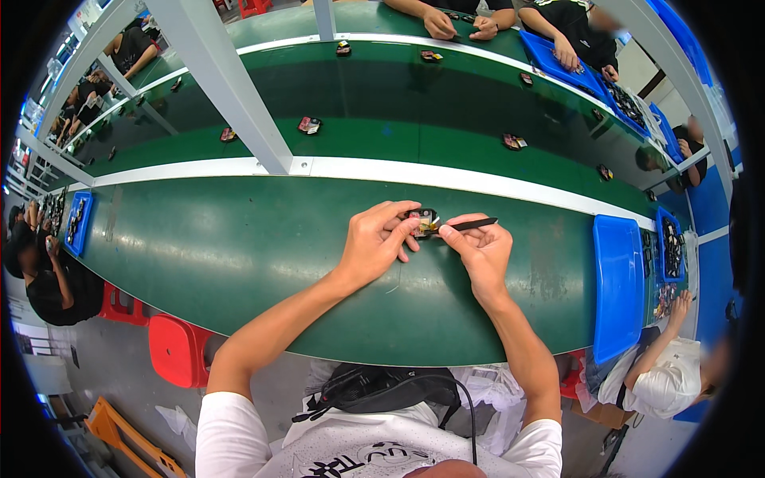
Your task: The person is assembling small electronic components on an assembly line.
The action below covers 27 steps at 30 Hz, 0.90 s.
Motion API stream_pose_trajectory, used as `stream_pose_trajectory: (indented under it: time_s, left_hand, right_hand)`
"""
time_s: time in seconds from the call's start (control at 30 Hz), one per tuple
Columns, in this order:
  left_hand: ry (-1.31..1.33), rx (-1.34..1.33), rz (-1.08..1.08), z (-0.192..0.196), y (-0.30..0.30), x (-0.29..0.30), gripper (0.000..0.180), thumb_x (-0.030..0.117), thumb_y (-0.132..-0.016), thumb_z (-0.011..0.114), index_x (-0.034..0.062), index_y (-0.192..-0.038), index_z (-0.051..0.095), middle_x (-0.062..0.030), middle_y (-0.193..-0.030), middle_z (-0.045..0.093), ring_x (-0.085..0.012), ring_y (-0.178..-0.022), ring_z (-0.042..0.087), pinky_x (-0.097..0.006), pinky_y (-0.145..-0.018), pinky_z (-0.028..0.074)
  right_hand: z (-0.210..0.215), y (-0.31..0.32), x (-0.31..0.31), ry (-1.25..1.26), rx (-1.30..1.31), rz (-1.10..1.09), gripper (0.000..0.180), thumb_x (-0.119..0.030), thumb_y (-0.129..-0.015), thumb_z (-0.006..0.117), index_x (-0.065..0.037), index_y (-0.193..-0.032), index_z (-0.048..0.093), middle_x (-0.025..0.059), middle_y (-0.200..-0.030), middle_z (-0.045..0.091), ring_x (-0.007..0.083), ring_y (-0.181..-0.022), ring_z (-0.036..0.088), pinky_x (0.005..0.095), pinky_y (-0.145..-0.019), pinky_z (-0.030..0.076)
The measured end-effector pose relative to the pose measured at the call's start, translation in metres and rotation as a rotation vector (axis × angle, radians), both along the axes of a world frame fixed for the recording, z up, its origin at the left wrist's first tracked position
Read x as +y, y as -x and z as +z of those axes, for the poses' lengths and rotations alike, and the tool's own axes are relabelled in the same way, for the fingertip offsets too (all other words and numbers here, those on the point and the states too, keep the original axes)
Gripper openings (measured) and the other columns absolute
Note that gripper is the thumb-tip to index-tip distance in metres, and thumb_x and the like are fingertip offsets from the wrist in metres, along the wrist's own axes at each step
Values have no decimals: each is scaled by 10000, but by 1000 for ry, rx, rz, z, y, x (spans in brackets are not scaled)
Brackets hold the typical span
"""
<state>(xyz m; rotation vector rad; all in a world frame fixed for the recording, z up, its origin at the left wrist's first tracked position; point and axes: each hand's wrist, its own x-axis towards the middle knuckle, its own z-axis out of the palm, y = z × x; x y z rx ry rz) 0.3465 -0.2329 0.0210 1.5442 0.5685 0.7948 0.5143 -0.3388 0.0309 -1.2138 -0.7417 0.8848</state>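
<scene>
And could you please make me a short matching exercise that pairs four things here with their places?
Things:
1. nearest small device
2. dark slim tool
3. nearest blue tray
4. nearest red stool

Places:
A. in the right hand
B. on the green table, right of both hands
C. to the left, beside the table's near edge
D. in the left hand

Pairs: 1-D, 2-A, 3-B, 4-C
</scene>
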Motion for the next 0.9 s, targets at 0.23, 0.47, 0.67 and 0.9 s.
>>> stream_pose_trajectory:
  time_s: [0.23,0.47,0.67,0.9]
  left_hand:
    - [213,28,-96,-2,0,7,296,96,-1027,586,-105,-1242,618,-155,-932,695,-176,-669,695,-261,-493,566]
    - [300,16,-168,-5,4,16,303,124,-1037,581,-106,-1230,623,-164,-946,697,-176,-651,693,-262,-491,569]
    - [321,3,-178,-4,4,17,303,133,-1042,576,-107,-1222,621,-175,-960,699,-190,-675,710,-265,-508,590]
    - [314,-37,-164,-3,3,16,315,124,-1039,578,-109,-1249,602,-200,-1008,696,-251,-761,747,-286,-540,619]
  right_hand:
    - [-8,1,3,-40,-102,-19,121,48,-852,779,47,-948,705,33,-803,698,2,-581,502,177,-496,347]
    - [-5,9,1,-148,-360,-132,104,18,-818,821,20,-891,748,-1,-752,686,-12,-501,385,193,-452,257]
    - [-5,14,1,-202,-485,-188,92,10,-802,837,16,-870,776,25,-783,724,0,-480,379,213,-444,250]
    - [-6,16,2,-207,-498,-201,87,3,-802,839,15,-864,778,17,-764,720,-1,-472,370,222,-442,241]
